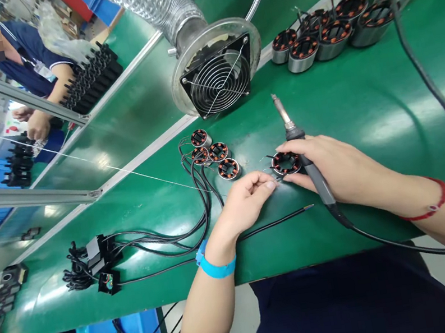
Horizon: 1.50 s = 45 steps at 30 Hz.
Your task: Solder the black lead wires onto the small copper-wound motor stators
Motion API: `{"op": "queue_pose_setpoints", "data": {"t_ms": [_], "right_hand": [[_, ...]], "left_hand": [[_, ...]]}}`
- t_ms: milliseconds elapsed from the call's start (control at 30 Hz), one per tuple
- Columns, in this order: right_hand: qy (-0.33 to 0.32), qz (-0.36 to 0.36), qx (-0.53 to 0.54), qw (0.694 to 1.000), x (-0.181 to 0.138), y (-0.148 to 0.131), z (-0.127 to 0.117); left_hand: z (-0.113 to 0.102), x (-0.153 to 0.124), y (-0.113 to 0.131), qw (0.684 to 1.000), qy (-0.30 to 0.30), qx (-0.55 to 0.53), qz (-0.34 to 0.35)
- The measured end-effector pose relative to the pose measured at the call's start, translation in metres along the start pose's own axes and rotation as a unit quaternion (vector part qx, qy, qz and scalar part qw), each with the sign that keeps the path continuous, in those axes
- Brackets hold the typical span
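From where I stand, the right hand point(334, 170) is doing double duty: its palm side wraps the soldering iron point(319, 181) while thumb and finger hold a ring-shaped coil point(277, 162) near the centre-right of the frame. The left hand point(251, 198) is narrowed to a pinch at fine wires point(277, 181) beside that coil; which strand it grips is too small to tell. The iron's tip points toward the top of the frame, away from the coil. With one hand sharing both, I'd worry that a twist could slip the coil or swing the tip, perhaps hot, against something; a snag on the iron's cord point(411, 248) could do likewise. Pulling too hard might snap the wires, and the left arm, crossing black cables point(166, 238), could drag the clustered coils point(229, 169).
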State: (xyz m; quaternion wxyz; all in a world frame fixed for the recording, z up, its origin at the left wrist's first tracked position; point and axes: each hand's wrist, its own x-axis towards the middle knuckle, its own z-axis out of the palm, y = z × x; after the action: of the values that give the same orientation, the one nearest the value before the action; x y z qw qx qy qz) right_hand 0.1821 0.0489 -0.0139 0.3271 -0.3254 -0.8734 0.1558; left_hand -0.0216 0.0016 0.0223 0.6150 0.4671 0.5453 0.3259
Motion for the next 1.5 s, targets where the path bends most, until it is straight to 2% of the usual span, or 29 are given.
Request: {"op": "queue_pose_setpoints", "data": {"t_ms": [200, 300, 367, 433, 500, 533, 600, 700, 767, 833, 967, 1167, 1333, 1500], "right_hand": [[-0.030, 0.020, 0.029, 0.999, -0.001, 0.007, -0.001], [-0.026, 0.018, 0.033, 0.999, 0.000, 0.010, -0.006], [-0.023, 0.016, 0.037, 0.999, 0.001, 0.011, -0.011], [-0.012, 0.013, 0.054, 0.998, 0.003, 0.011, -0.016], [0.011, 0.016, 0.075, 0.997, 0.003, 0.009, -0.020], [0.023, 0.022, 0.083, 0.996, 0.003, 0.008, -0.021], [0.040, 0.044, 0.099, 0.993, 0.003, 0.003, -0.024], [0.048, 0.086, 0.144, 0.985, 0.003, -0.009, -0.027], [0.045, 0.102, 0.189, 0.976, 0.004, -0.019, -0.028], [0.045, 0.111, 0.231, 0.966, 0.005, -0.029, -0.028], [0.032, 0.146, 0.296, 0.944, 0.008, -0.042, -0.025], [0.053, 0.165, 0.366, 0.914, 0.012, -0.051, -0.023], [0.042, 0.183, 0.424, 0.886, 0.015, -0.055, -0.027], [0.027, 0.220, 0.465, 0.857, 0.018, -0.057, -0.027]], "left_hand": [[-0.001, 0.003, -0.003, 0.999, -0.032, 0.026, 0.017], [0.001, -0.004, 0.001, 0.992, -0.024, 0.121, 0.003], [0.004, -0.012, 0.006, 0.968, -0.055, 0.244, -0.001], [0.010, -0.018, 0.011, 0.921, -0.109, 0.373, -0.001], [0.015, -0.022, 0.015, 0.880, -0.145, 0.451, -0.003], [0.017, -0.023, 0.017, 0.875, -0.142, 0.463, -0.004], [0.017, -0.023, 0.018, 0.893, -0.104, 0.437, 0.007], [0.008, -0.024, 0.020, 0.951, -0.031, 0.306, 0.013], [0.001, -0.027, 0.020, 0.979, -0.013, 0.203, -0.004], [-0.004, -0.030, 0.021, 0.992, -0.003, 0.123, -0.015], [-0.007, -0.032, 0.023, 0.999, -0.005, 0.042, -0.010], [-0.010, -0.029, 0.025, 0.999, -0.031, -0.007, 0.004], [-0.013, -0.028, 0.022, 0.997, -0.056, -0.042, 0.015], [-0.011, -0.028, 0.024, 0.998, -0.048, -0.006, 0.034]]}}
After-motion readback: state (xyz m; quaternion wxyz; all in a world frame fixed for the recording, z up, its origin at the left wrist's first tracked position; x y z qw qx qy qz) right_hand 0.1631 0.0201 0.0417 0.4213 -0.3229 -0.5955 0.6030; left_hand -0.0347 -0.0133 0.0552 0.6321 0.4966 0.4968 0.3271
